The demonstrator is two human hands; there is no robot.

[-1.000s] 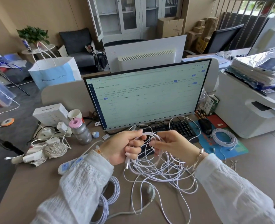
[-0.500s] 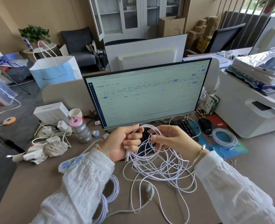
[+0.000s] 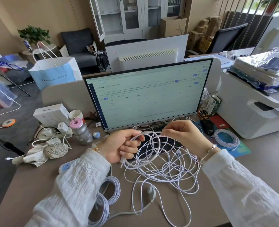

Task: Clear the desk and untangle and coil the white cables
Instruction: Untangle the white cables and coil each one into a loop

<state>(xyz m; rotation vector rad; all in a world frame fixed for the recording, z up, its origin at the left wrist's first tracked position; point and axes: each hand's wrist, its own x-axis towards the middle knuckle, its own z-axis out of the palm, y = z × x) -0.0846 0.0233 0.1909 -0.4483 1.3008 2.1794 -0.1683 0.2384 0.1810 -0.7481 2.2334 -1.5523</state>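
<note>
Widening apart since a moment ago, left hand (image 3: 122, 145) clutches gathered loops while right hand (image 3: 183, 136) pinches white cable (image 3: 161, 171), drawing another coil.

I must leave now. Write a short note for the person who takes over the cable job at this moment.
Left hand grips a bundle of white loops. Right hand pinches one strand above the keyboard.
The tangled white cable lies loose on the desk before the monitor.
Done: one coil on the blue mat, more coils under the left sleeve.
Left: finish untangling and coiling, then clear the clutter at left.
</note>
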